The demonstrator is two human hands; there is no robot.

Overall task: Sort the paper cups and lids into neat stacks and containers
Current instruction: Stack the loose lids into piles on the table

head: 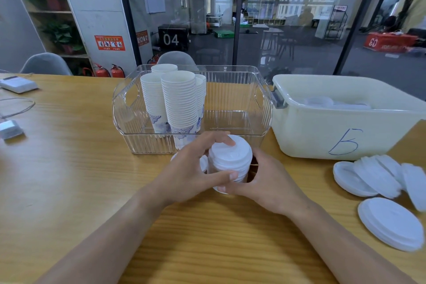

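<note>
The cups (175,101) stand stacked in the clear box (260,99), both hands' fingers (221,177) hold a lid pile (229,161), and loose lids (378,177) wait.

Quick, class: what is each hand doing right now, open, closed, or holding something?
Left hand: holds the stack of lids, fingers curled round it.
Right hand: grips the same stack from the other side.

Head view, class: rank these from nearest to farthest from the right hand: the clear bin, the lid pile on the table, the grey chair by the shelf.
From the right hand:
1. Clear bin, just ahead.
2. Lid pile, to the right on the table.
3. Grey chair, far left, behind the table.
</note>
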